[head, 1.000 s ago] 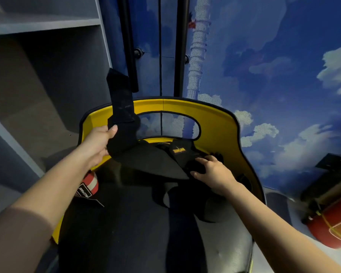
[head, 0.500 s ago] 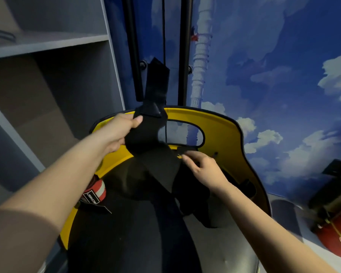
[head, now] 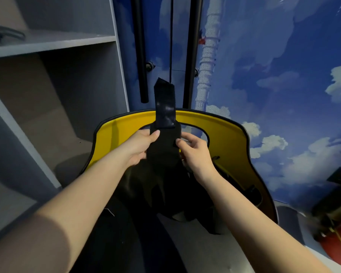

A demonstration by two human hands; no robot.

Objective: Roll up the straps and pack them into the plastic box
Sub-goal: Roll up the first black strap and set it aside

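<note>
Hands, the left hand (head: pixel 141 146) and the right hand (head: pixel 193 152), both pinched the black strap (head: pixel 164 134) upright above the far edge of the yellow chair (head: pixel 228 133), so rolling seemed hardly started and no plastic box was visible.

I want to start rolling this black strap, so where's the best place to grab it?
Probably the free tip of the strap, which stands upright above both hands. The left hand and right hand already pinch the wider part below, so one could come from above and fold the tip down.
</note>
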